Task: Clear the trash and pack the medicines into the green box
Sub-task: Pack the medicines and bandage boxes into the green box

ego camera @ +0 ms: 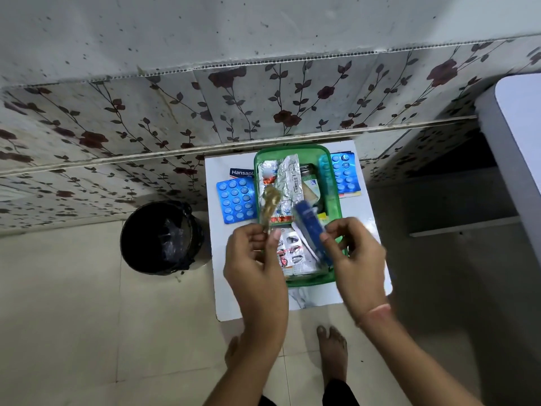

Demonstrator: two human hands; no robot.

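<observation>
My left hand pinches a small golden-brown strip between thumb and fingertips, and it stands up blurred above my knuckles. My right hand is clamped on a dark blue pack, which slants up and away towards my left hand; it is blurred too, so I can't read anything on it. Both hands hover over the near half of the green box, which sits on a small white table. Just beyond my fingers, inside the box, lie a crumpled silver foil strip and a dark bottle. Between my two hands, lower in the box, sits a silver strip with dark capsules. Left of my left hand, on the table outside the box, lies a blue pill sheet, with a plaster pack just past it. Beyond my right hand, another blue pill sheet lies by the box's far edge. Well off to my left, a black bin stands on the floor.
</observation>
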